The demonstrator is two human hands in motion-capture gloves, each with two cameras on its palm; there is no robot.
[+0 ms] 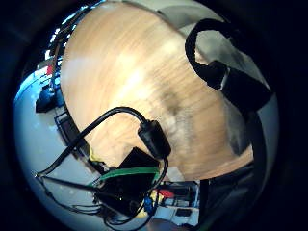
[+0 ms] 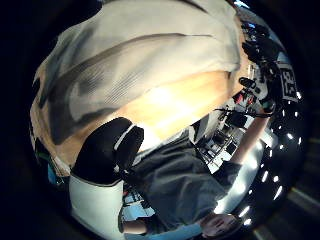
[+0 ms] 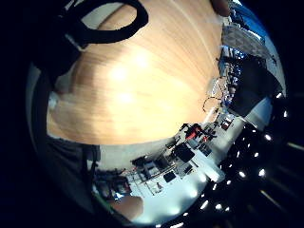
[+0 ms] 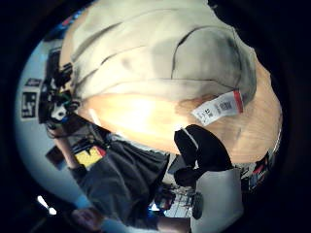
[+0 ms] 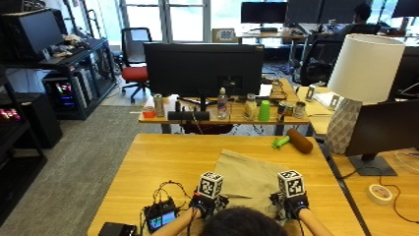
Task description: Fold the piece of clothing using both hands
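The shirt point(image 5: 250, 178) is lying flat on the desk point(image 5: 164, 162) right in front of me, tan-ish, near edge by my hands, a paper tag point(image 4: 217, 108) hanging off one side. Looks like thin soft fabric, light and floppy, so I'd guess it'll sag unless I pinch it at two corners or the hem and lift evenly. My left hand point(image 5: 208, 200) and right hand point(image 5: 292, 200) sit at its near edge, but honestly can't tell if the fingers are curled on cloth or just resting. Small black gadget point(image 5: 160, 216) sits near left.
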